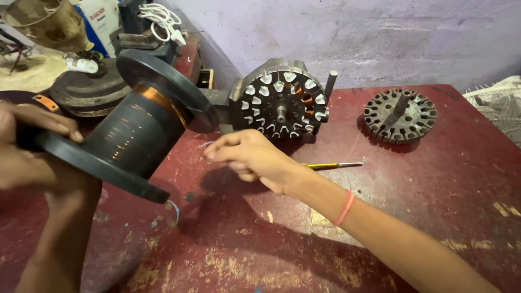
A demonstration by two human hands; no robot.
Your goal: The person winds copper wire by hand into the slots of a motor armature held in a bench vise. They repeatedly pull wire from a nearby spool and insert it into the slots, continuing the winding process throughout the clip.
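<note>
— Starting with the packaging, what do we have up in the far left corner?

— We see a white and blue carton (103,19) standing upright at the back, its printed face turned toward us, with a dull brass-coloured vessel (48,23) just left of it and a coil of white cord (161,19) to its right. A small orange tag (45,102) lies on a dark disc near our left hand.

— And the spool?

— We hold the big black spool (135,127) tilted above the red table (412,190), one flange toward us and the other pointing to the back. Its barrel is mostly dark, with a band of copper wire (157,97) wound near the far flange. Our left hand (24,146) grips the near flange, fingers curled over its rim, thumb side hidden behind it.

— Where is our right hand relative to it?

— Our right hand (249,157) hovers just right of the spool, apart from it, above the table and in front of the wound stator (281,97) clamped on its stand. The forearm comes in from the lower right, a pink band (344,208) on the wrist. The fingertips are drawn together as if pinching something fine; we cannot tell whether a strand of wire is between them.

— Anything else nearby?

— A yellow-handled screwdriver (331,164) lies on the table behind the wrist, and a bare slotted stator core (400,115) sits well apart to the right.
</note>
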